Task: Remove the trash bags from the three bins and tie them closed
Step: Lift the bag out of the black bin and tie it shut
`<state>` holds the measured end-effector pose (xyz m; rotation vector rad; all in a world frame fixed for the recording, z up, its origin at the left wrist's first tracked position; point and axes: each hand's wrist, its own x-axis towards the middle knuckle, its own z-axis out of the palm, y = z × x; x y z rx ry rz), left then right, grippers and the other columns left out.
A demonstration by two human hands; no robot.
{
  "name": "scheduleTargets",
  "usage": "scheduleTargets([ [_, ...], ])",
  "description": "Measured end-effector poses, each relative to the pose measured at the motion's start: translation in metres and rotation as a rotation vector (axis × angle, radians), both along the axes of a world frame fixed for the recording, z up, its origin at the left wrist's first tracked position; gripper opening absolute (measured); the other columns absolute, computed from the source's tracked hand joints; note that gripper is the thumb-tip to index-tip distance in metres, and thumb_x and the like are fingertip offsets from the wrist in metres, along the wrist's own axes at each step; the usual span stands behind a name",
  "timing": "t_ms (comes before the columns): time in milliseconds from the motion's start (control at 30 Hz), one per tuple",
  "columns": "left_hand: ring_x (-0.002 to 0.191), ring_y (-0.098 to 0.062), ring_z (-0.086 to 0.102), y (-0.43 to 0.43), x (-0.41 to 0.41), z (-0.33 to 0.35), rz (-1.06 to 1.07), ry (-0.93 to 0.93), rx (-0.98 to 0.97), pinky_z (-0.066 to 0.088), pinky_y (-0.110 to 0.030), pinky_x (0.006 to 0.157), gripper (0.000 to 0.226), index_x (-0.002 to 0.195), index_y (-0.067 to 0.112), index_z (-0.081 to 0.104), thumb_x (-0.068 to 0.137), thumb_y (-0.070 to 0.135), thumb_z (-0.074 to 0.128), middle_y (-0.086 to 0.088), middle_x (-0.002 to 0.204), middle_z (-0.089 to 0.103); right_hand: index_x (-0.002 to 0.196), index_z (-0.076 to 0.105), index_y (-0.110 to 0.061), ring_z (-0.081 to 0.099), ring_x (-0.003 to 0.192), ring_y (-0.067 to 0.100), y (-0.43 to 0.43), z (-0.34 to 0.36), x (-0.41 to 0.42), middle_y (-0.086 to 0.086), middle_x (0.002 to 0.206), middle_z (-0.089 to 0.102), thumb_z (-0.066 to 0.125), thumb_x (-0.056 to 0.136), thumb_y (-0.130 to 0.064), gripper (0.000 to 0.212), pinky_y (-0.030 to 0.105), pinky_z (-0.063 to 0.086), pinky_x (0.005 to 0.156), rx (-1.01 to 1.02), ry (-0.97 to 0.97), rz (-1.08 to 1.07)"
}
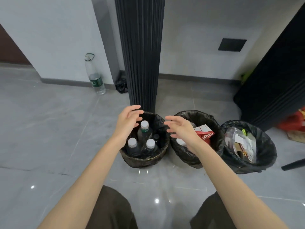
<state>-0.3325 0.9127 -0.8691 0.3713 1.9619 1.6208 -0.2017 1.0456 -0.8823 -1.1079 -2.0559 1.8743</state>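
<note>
Three small bins lined with black trash bags stand in a row on the grey tiled floor. The left bin point(143, 160) holds several plastic bottles with white caps. The middle bin point(186, 156) contains a red and white package and white scraps. The right bin point(265, 156) holds clear wrappers and paper. My left hand point(127, 120) hovers open above the left rim of the left bin. My right hand point(180, 129) hovers open between the left and middle bins, fingers spread. Neither hand touches a bag.
A dark ribbed column point(140, 55) rises just behind the left bin. A tall water bottle point(95, 76) and a small black bag point(121, 85) sit by the wall. Dark furniture point(272, 80) and a red bag point(295, 123) stand at the right. My knees show at the bottom.
</note>
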Motion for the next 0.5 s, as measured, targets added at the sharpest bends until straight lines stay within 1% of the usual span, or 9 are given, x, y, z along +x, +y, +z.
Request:
scheduleTargets([
  [133,0.093,-0.010,0.062,-0.031,0.019,0.028,0.017,0.020,0.007,0.051,-0.026,0.085,0.023,0.115,0.020,0.058,0.093,0.016,0.053,0.004,0.105,0.064,0.126,0.057,-0.017,0.061,0.088,0.012,-0.022,0.028,0.027,0.000,0.113,0.064,0.053,0.095,-0.018,0.031,0.019,0.049,0.074,0.023,0.031,-0.001],
  [233,0.093,-0.014,0.061,-0.053,0.037,0.046,0.017,0.058,0.012,0.049,-0.028,0.087,0.021,0.111,0.020,0.058,0.092,0.014,0.051,-0.001,0.108,0.063,0.126,0.056,-0.017,0.061,0.089,0.013,-0.037,0.045,0.046,0.001,0.116,0.063,0.054,0.094,-0.020,0.032,0.019,0.050,0.072,0.054,0.052,0.016],
  [333,0.091,-0.014,0.058,-0.070,0.055,0.054,0.009,0.090,-0.001,0.049,-0.027,0.084,0.020,0.110,0.021,0.057,0.093,0.012,0.049,-0.003,0.109,0.062,0.125,0.057,-0.018,0.061,0.089,0.014,-0.048,0.052,0.061,0.003,0.120,0.063,0.054,0.094,-0.020,0.032,0.020,0.050,0.072,0.069,0.082,0.008],
  [400,0.094,-0.014,0.056,-0.082,0.068,0.053,0.002,0.115,-0.038,0.048,-0.027,0.083,0.024,0.116,0.018,0.055,0.095,0.011,0.045,-0.001,0.110,0.060,0.125,0.058,-0.018,0.062,0.092,0.015,-0.056,0.053,0.072,0.004,0.121,0.063,0.054,0.094,-0.021,0.031,0.020,0.050,0.071,0.076,0.090,0.011],
  [467,0.095,-0.015,0.053,-0.092,0.079,0.048,0.001,0.138,-0.069,0.046,-0.023,0.076,0.032,0.126,0.014,0.051,0.096,0.009,0.041,-0.001,0.112,0.058,0.126,0.057,-0.019,0.061,0.095,0.015,-0.062,0.050,0.079,0.003,0.123,0.061,0.052,0.096,-0.021,0.030,0.020,0.049,0.070,0.086,0.093,0.020],
  [500,0.096,-0.015,0.051,-0.096,0.082,0.044,0.014,0.142,-0.081,0.044,-0.023,0.073,0.035,0.129,0.013,0.049,0.096,0.007,0.040,-0.004,0.116,0.057,0.127,0.056,-0.018,0.060,0.096,0.016,-0.065,0.048,0.081,0.003,0.124,0.060,0.050,0.096,-0.020,0.031,0.021,0.048,0.071,0.090,0.094,0.022],
])
